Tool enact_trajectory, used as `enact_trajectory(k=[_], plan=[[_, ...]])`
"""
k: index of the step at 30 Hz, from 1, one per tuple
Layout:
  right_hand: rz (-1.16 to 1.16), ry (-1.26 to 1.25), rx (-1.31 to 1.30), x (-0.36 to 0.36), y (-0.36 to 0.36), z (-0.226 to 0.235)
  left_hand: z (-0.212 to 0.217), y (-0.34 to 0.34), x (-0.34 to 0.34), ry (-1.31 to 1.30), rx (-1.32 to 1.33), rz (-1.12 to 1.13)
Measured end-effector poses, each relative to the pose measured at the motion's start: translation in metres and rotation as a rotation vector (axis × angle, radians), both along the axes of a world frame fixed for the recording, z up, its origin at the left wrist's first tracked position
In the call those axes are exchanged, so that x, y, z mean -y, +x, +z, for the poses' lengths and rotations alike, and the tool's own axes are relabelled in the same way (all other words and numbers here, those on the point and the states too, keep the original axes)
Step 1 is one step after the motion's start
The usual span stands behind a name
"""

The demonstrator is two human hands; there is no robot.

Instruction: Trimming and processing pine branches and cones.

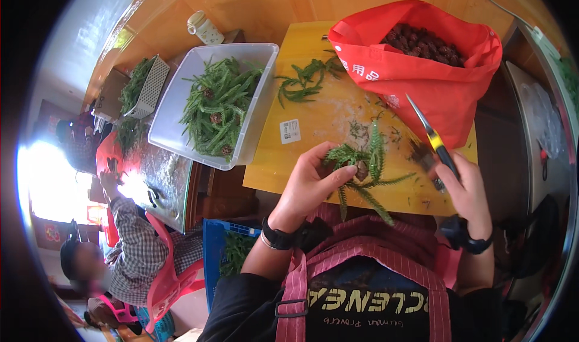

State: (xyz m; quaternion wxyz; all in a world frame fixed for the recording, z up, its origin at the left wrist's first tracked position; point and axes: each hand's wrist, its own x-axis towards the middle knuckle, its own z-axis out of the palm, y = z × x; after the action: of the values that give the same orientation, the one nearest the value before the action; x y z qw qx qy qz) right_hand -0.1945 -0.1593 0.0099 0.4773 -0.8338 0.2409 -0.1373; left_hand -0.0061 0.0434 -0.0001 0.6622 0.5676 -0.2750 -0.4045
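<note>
Between the thumb and fingers of my left hand [319, 176] is a green fir sprig with a small brown pine cone [361, 171] at its middle. Its needled twigs spread out over the table's near edge. My right hand [461, 185] is closed round long-nose pliers [439, 146] with yellow and black handles. Their silver tips point up and away, apart from the sprig, in front of the red bag. Loose green sprigs [304, 80] lie farther off on the yellow board [271, 167].
A red cloth bag [416, 95] full of pine cones [425, 43] stands at the far right. At the left are a clear plastic bin [263, 77] of finished-looking sprigs, a lidded cup [205, 28] and a blue crate [211, 251]. Another person [142, 245] sits at a table on the left.
</note>
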Motion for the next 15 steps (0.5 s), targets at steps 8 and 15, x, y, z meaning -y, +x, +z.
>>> enact_trajectory(k=[8,15], plan=[[-0.053,-0.493,-0.224,0.04,-0.083,-0.021,0.058,0.05,-0.049,-0.074,0.47,0.528],[-0.029,-0.516,-0.464,0.053,-0.107,-0.021,0.102,0.124,-0.074,0.049,1.148,0.892]])
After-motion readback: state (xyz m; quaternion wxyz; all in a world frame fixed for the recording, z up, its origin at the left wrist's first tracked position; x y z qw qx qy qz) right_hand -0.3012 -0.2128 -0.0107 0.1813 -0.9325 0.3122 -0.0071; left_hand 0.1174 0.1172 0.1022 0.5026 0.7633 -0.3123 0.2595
